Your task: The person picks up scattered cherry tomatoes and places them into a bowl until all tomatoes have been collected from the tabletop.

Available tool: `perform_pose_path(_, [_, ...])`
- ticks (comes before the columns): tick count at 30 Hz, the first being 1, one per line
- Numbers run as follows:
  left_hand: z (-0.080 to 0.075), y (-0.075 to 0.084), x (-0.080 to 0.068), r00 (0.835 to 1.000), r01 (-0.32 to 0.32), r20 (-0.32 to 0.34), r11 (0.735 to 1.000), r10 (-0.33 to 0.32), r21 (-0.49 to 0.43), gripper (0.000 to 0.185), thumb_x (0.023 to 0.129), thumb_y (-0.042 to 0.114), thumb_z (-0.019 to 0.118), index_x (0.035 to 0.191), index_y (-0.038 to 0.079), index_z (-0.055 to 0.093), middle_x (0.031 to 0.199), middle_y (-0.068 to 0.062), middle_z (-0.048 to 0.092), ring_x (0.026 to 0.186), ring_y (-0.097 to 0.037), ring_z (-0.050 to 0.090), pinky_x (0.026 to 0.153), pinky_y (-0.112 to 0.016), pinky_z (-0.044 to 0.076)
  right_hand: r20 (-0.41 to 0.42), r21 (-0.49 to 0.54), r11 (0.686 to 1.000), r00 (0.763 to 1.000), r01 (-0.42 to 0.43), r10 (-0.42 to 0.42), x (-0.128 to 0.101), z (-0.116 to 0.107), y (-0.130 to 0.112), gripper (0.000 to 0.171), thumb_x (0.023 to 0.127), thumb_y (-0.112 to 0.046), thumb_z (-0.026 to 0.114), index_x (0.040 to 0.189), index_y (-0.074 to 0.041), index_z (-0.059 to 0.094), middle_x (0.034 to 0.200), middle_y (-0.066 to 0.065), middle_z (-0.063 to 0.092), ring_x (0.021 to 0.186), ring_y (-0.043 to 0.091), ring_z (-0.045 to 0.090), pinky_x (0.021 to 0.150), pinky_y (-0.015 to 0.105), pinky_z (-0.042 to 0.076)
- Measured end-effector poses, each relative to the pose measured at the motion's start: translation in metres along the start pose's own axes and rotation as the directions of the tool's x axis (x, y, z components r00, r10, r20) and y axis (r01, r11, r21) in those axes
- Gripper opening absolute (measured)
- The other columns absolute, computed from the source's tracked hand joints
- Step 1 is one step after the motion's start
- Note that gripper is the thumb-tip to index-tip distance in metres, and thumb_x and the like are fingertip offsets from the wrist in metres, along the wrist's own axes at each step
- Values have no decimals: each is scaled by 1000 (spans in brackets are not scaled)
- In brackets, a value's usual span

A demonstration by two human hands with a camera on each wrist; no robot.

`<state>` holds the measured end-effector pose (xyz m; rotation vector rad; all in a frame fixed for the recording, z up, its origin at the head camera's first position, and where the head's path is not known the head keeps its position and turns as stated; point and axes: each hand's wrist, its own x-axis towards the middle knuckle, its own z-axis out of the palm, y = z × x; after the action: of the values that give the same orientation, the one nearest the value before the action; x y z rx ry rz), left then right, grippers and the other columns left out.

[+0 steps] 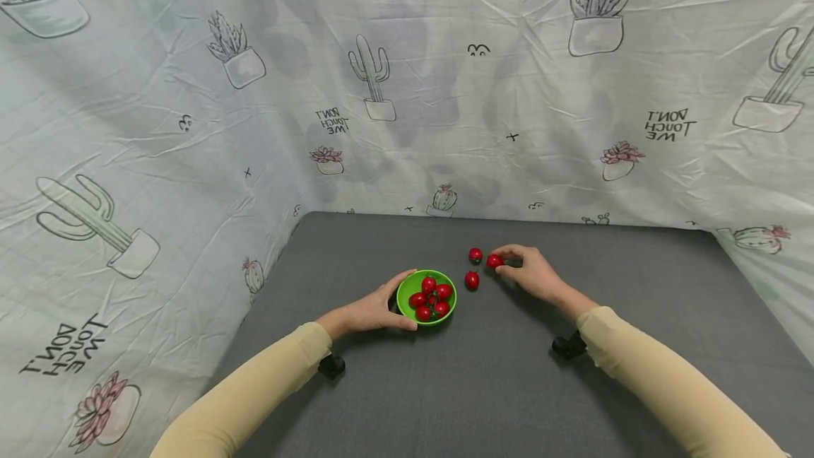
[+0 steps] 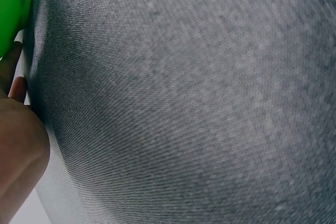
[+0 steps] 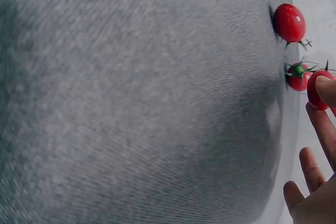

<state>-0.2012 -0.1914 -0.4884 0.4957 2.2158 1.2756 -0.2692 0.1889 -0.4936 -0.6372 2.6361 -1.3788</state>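
Pinched loosely in the right hand [image 1: 531,273], the tomato [image 1: 494,261] could slip and roll, while the left hand [image 1: 375,311] grips the bowl [image 1: 407,287].

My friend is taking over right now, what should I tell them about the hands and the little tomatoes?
Left hand: grips the rim of the green bowl, steadying it on the grey table.
Right hand: pinches one tomato on the table, not lifted.
Done: about six tomatoes in the bowl.
Left: the pinched one, plus two loose tomatoes, one farther back and one nearer the bowl.
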Motion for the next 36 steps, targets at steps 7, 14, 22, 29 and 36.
perform_pose_path(7, [0, -1, -1, 1000, -5, -5, 1000, 5, 3, 107, 84, 44, 85, 165, 36, 15, 166, 4, 17, 152, -18, 18, 118, -52, 23, 20, 29, 1000, 1000, 9, -10, 1, -4, -14, 38, 100, -22, 70, 135, -8, 66, 131, 11, 66, 126, 36, 56, 100, 60, 43])
perform_pose_path(14, [0, -1, -1, 1000, -2, -2, 1000, 2, -12, 106, 85, 43, 85, 164, 37, 15, 167, 4, 16, 152, -19, 17, 118, -54, 22, 46, 44, 999, 999, 18, -21, 4, -5, -26, 43, 101, -29, 69, 140, -12, 64, 139, 7, 62, 136, 34, 48, 108, 63, 35])
perform_pose_path(22, [0, 0, -2, 1000, 3, 3, 1000, -3, -9, 108, 84, 44, 85, 165, 36, 14, 167, 4, 15, 153, -19, 16, 118, -53, 22, 92, 66, 997, 995, 40, -45, 10, -2, -37, 45, 101, -34, 68, 142, -17, 63, 146, 6, 57, 143, 35, 40, 111, 64, 31])
perform_pose_path(29, [0, 0, -2, 1000, 0, 3, 1000, 0, -4, 108, 84, 44, 85, 165, 34, 13, 167, 5, 15, 152, -18, 16, 119, -53, 21, 122, 131, 991, 991, 42, -58, 17, 4, -49, 44, 102, -34, 67, 141, -17, 63, 146, 5, 56, 144, 34, 39, 114, 61, 29])
perform_pose_path(36, [0, 1, 0, 1000, -4, -4, 1000, 4, -5, 106, 84, 43, 85, 164, 38, 16, 166, 4, 18, 151, -18, 19, 118, -52, 22, 148, 159, 986, 986, 57, -81, 23, 12, -58, 37, 102, -29, 67, 138, -18, 65, 144, 5, 57, 143, 32, 41, 113, 63, 28])
